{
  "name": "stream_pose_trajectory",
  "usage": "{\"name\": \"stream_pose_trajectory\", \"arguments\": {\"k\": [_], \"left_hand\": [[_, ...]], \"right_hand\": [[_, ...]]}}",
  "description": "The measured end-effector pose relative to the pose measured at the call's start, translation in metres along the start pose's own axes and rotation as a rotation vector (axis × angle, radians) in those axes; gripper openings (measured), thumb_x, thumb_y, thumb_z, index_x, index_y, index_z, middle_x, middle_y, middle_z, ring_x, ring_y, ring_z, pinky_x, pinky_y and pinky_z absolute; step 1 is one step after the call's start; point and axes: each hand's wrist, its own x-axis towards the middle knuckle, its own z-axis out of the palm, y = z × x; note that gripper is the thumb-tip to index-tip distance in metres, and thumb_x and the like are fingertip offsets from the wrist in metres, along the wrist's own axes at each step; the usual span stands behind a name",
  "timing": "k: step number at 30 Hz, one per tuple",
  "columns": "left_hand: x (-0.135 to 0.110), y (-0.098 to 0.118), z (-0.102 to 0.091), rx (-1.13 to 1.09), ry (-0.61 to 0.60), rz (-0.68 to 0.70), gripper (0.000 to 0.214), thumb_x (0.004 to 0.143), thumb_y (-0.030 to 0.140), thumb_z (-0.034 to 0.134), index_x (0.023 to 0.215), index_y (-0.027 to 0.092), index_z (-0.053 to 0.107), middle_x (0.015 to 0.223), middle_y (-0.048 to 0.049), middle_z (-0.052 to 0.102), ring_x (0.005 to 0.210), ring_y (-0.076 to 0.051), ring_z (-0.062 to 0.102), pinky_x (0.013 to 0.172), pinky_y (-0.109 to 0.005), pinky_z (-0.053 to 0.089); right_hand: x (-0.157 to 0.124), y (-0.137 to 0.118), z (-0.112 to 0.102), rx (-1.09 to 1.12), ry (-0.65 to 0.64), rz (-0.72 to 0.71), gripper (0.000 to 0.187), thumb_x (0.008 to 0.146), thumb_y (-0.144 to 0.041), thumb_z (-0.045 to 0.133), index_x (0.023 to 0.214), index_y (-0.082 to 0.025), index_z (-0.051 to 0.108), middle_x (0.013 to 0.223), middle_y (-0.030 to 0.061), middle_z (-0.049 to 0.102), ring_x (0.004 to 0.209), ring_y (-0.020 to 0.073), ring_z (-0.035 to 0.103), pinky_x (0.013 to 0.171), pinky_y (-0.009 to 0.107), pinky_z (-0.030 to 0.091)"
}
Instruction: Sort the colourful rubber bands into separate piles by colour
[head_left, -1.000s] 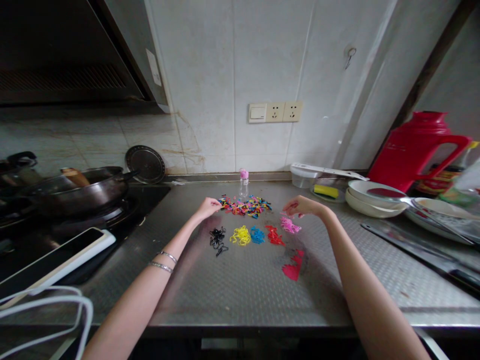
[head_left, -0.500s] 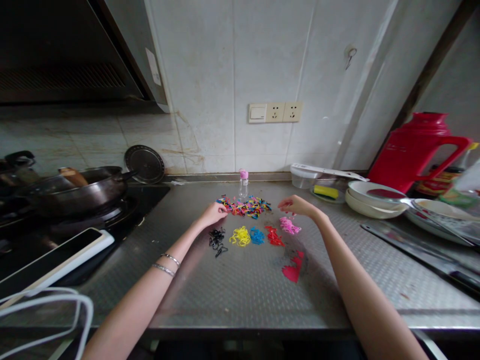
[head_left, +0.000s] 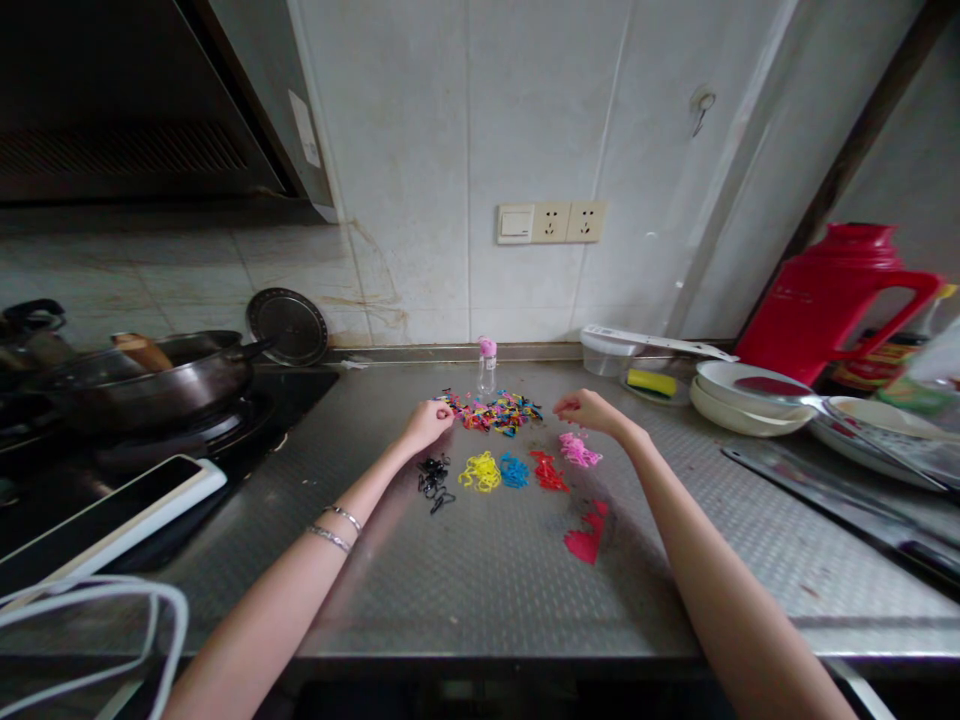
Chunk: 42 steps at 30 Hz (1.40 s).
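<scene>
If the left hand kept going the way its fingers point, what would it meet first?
Most likely the mixed pile of coloured bands: the left hand points right and slightly away, its fingertips already at the pile's near-left edge. Whether they touch is unclear.

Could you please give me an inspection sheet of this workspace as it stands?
Surface: steel counter, textured, with a red reflection near the front.
Job's things: mixed bands in a heap; sorted piles in a row: black, yellow, blue, red, pink.
Clutter: small bottle, sponge, bowls, red flask, knife, wok on the hob, phone.
Grippers: left hand at the heap's left edge, fingers curled; right hand at its right edge, above the pink pile; whether either holds a band, cannot tell.
Cables: white cable, front left.
Surroundings: tiled wall, sockets, hook.
</scene>
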Motion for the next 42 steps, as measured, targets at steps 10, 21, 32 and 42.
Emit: {"name": "stream_pose_trajectory", "arguments": {"k": [10,21,32,42], "left_hand": [[-0.003,0.067,0.01,-0.2,-0.08,0.109,0.02,0.07,0.027,0.054,0.071,0.011,0.066,0.059,-0.0029,0.062,0.055,-0.011,0.051,0.055,-0.021,0.037],[-0.01,0.111,0.052,-0.208,-0.243,0.23,0.016,0.067,0.024,0.055,0.069,0.012,0.066,0.059,-0.002,0.061,0.054,-0.01,0.05,0.052,-0.02,0.035],[0.006,0.095,0.047,-0.436,-0.15,0.168,0.017,0.068,0.023,0.057,0.074,0.01,0.066,0.066,-0.0038,0.064,0.059,-0.011,0.053,0.056,-0.021,0.039],[0.007,0.093,0.046,-0.454,-0.138,0.149,0.018,0.068,0.025,0.057,0.073,0.011,0.066,0.066,-0.0038,0.063,0.059,-0.011,0.053,0.056,-0.021,0.039]], "right_hand": [[0.005,-0.002,0.024,-0.195,0.092,-0.028,0.029,0.072,-0.02,0.047,0.093,-0.017,0.067,0.089,0.0064,0.068,0.083,0.0158,0.061,0.07,0.018,0.041],[0.001,-0.012,0.034,-0.213,0.151,0.005,0.028,0.076,-0.031,0.049,0.097,-0.02,0.065,0.094,0.0079,0.065,0.084,0.017,0.06,0.073,0.022,0.042],[-0.012,-0.055,-0.003,0.652,-0.352,-0.125,0.043,0.069,-0.04,0.062,0.107,-0.02,0.059,0.102,0.0051,0.063,0.086,0.0154,0.059,0.062,0.021,0.05],[-0.012,-0.045,-0.004,0.644,-0.341,-0.014,0.036,0.062,-0.039,0.068,0.087,-0.014,0.066,0.077,0.0051,0.068,0.067,0.0117,0.061,0.052,0.017,0.047]]}}
